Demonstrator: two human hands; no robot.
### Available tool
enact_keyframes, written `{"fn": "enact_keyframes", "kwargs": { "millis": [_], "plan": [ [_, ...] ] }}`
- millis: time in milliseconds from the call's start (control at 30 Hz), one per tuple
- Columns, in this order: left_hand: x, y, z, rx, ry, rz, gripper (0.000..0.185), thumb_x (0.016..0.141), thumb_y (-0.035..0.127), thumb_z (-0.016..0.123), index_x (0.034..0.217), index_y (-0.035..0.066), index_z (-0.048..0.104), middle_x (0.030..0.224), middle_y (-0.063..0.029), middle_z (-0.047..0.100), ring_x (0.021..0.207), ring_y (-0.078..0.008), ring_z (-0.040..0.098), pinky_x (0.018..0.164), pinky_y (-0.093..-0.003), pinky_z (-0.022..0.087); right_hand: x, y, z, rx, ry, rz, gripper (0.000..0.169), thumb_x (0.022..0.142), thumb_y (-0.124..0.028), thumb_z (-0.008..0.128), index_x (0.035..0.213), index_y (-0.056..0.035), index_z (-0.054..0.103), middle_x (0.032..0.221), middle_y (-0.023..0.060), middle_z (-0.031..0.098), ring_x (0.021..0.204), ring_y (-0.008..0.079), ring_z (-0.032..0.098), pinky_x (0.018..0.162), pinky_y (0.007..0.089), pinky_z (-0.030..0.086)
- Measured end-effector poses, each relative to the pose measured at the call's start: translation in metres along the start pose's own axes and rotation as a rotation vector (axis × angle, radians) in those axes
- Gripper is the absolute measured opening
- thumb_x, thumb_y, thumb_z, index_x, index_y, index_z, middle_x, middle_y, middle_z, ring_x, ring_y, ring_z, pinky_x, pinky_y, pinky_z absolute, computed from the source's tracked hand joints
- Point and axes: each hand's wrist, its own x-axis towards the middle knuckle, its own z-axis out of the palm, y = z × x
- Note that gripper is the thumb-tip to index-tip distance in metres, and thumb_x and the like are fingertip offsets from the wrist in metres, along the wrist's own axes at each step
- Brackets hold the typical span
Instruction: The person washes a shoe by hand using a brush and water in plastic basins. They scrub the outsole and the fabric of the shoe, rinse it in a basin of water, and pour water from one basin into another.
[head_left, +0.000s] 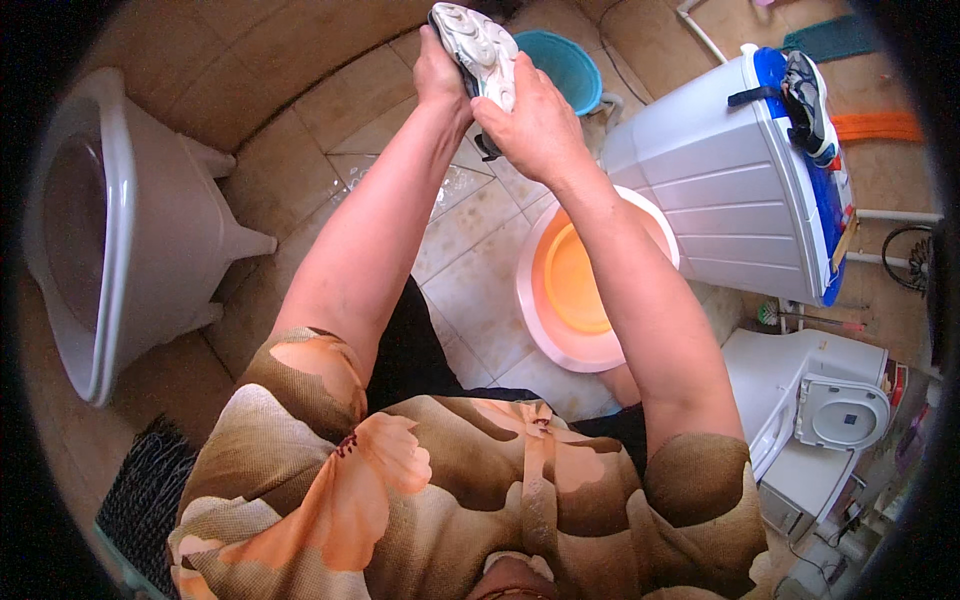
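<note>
Both my hands hold a shoe (480, 49) up over the tiled floor, at the top of the view. Its white, patterned sole faces me, and most of the upper is hidden behind the sole. My left hand (440, 71) supports it from the left side, its fingers largely out of sight behind. Along the lower right edge, the thumb and fingers of my right hand (536, 124) grip the sole. Beyond my right hand is a teal bucket (581, 75). Under my right forearm sits a pink basin (536, 322) with an orange basin (562, 277) inside.
A white washing machine (705, 172) with a blue top stands at right, a grey-and-white sports shoe (810, 105) on it. A toilet (847, 416) is at lower right. A large white plastic tub (165, 202) with legs stands left. The floor tiles (465, 187) look wet near my arms.
</note>
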Motion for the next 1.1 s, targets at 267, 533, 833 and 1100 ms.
{"fn": "enact_keyframes", "kwargs": {
  "millis": [267, 533, 833, 1100],
  "plan": [
    [-0.045, -0.002, 0.015, 0.233, -0.263, -0.391, 0.064, 0.099, 0.060, 0.024, 0.131, 0.012, 0.050, 0.124, -0.0091, 0.060, 0.111, -0.0237, 0.061, 0.093, -0.0455, 0.051, 0.032, 0.034, -0.034, 0.468, 0.077, 0.128, 0.052, 0.080, -0.044, 0.061, 0.109, -0.0002, 0.059, 0.108, 0.0271, 0.063, 0.103, 0.0422, 0.060, 0.088, 0.0446, 0.046],
    [-0.057, -0.009, 0.020, 0.475, -0.025, -0.332, 0.061, 0.098, 0.056, 0.037, 0.120, 0.003, 0.054, 0.101, -0.0090, 0.065, 0.085, -0.0185, 0.063, 0.067, -0.0372, 0.053, 0.024, 0.030, -0.017, 0.577, 0.093, 0.293, 0.054, 0.078, -0.041, 0.065, 0.109, 0.0028, 0.059, 0.102, 0.0224, 0.066, 0.096, 0.0320, 0.064, 0.083, 0.0377, 0.048],
    [-0.058, -0.027, 0.012, 0.550, -0.059, 0.000, 0.053, 0.097, 0.050, 0.050, 0.115, 0.000, 0.056, 0.102, -0.0082, 0.063, 0.087, -0.0147, 0.059, 0.077, -0.0305, 0.048, 0.033, 0.037, -0.024, 0.846, 0.089, 0.285, 0.044, 0.088, -0.037, 0.064, 0.101, 0.0050, 0.061, 0.088, 0.0076, 0.065, 0.079, 0.0110, 0.056, 0.071, 0.0285, 0.046],
    [-0.055, -0.032, 0.005, 0.588, -0.092, -0.034, 0.054, 0.096, 0.050, 0.052, 0.115, -0.001, 0.056, 0.104, -0.0094, 0.063, 0.090, -0.0143, 0.057, 0.079, -0.0305, 0.047, 0.017, 0.045, -0.018, 1.090, 0.023, 0.176, 0.035, 0.090, -0.021, 0.055, 0.116, 0.0028, 0.057, 0.099, 0.0034, 0.062, 0.087, 0.0090, 0.055, 0.079, 0.0246, 0.045]
  ]
}}
